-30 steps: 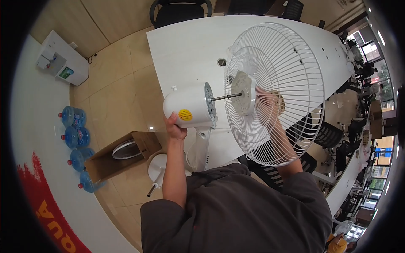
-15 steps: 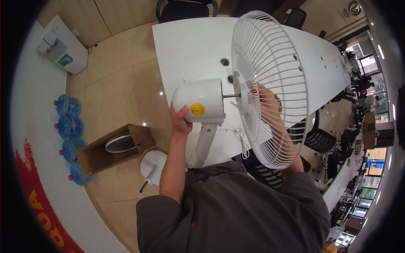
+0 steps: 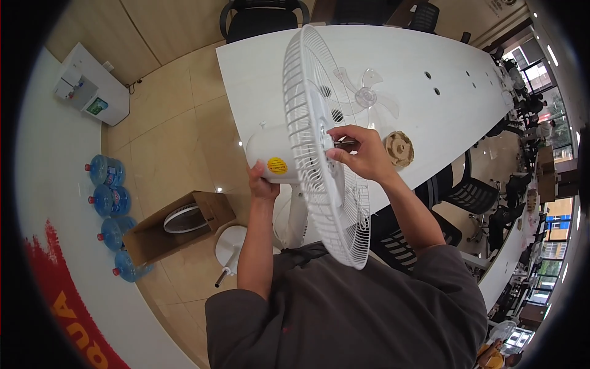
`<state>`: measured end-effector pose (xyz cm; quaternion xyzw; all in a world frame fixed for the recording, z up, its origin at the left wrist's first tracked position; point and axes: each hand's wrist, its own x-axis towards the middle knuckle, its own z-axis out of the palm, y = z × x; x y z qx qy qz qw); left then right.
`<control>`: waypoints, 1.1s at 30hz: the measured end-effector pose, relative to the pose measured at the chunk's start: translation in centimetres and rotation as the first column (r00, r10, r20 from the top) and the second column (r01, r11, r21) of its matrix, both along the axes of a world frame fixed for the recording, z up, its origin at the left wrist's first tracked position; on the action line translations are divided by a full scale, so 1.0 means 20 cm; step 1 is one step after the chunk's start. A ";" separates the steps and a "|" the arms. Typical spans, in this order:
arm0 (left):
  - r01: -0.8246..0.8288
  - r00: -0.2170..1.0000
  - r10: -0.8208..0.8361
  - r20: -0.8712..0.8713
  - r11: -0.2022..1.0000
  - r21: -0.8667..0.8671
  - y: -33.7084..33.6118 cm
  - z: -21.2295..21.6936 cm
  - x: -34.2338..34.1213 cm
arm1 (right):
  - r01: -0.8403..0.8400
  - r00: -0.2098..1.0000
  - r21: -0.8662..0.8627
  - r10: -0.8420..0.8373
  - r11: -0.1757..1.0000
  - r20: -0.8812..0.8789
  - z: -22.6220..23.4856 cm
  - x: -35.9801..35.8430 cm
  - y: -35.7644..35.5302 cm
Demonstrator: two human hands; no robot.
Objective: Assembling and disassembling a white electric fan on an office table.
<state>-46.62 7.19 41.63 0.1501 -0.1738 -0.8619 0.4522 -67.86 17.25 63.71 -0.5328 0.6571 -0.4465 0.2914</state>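
In the centre of the frame, the left hand [image 3: 263,183] clasps a smooth, rounded white motor housing [image 3: 267,154]; the right hand [image 3: 362,152] bends nearly to a pinch at the hub of a round white wire grille [image 3: 314,184], exact hold hidden. The grille's lower rim dips past the smooth white table [image 3: 264,67]'s near edge. Right of centre lie a brown round piece [image 3: 398,147] and translucent fan blade [image 3: 366,97].

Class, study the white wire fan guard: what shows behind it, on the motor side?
The rear of the white motor housing shows, with the left hand holding it. The guard hides the housing's front face.
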 end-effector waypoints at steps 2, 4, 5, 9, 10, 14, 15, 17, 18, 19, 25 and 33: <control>-0.035 0.996 0.038 -0.076 0.998 0.044 0.00 -0.01 -0.03 | -0.025 0.999 0.139 0.021 0.990 0.027 0.02 0.03 -0.01; 0.039 0.995 -0.044 -0.085 0.998 -0.052 0.00 0.10 -0.04 | 0.010 1.000 0.135 -0.009 0.991 -0.004 0.03 0.04 -0.01; 0.050 0.995 -0.054 -0.081 0.997 -0.056 -0.01 0.09 -0.05 | 0.025 1.000 0.127 -0.023 0.992 -0.016 0.03 0.05 -0.02; 0.075 0.996 -0.077 -0.045 0.996 -0.036 -0.02 0.12 -0.07 | 0.059 0.998 0.057 -0.058 0.997 -0.011 0.02 0.12 -0.04; 0.080 0.996 -0.081 -0.037 0.996 -0.031 -0.03 0.12 -0.13 | 0.058 0.998 0.054 -0.058 0.997 -0.009 0.01 0.13 -0.05; 0.114 0.993 -0.114 -0.008 0.993 -0.010 0.15 0.08 0.04 | 0.121 0.992 -0.026 -0.120 0.992 0.046 -0.09 0.15 -0.08; 0.116 0.993 -0.116 -0.002 0.993 -0.004 0.08 0.09 0.03 | 0.154 0.987 -0.065 -0.151 0.986 0.055 -0.12 0.16 -0.09; 0.113 0.993 -0.113 0.012 0.994 0.012 0.02 0.09 -0.01 | 0.176 0.983 -0.050 -0.173 0.983 0.057 -0.20 0.17 -0.11; 0.115 0.993 -0.116 0.019 0.993 0.020 0.03 0.09 0.02 | 0.207 0.977 -0.036 -0.204 0.978 0.056 -0.23 0.17 -0.13; 0.118 0.993 -0.119 0.025 0.993 0.028 0.01 0.09 0.01 | 0.205 0.977 -0.036 -0.203 0.978 0.058 -0.25 0.17 -0.14; 0.119 0.991 -0.124 0.057 0.989 0.082 -0.13 0.06 -0.12 | 0.281 0.949 -0.089 -0.290 0.956 -0.120 -0.41 0.15 -0.27; 0.136 0.984 -0.153 0.088 0.976 0.172 -0.09 -0.04 -0.20 | 0.229 0.901 -0.184 -0.280 0.956 -0.332 -0.68 0.05 -0.45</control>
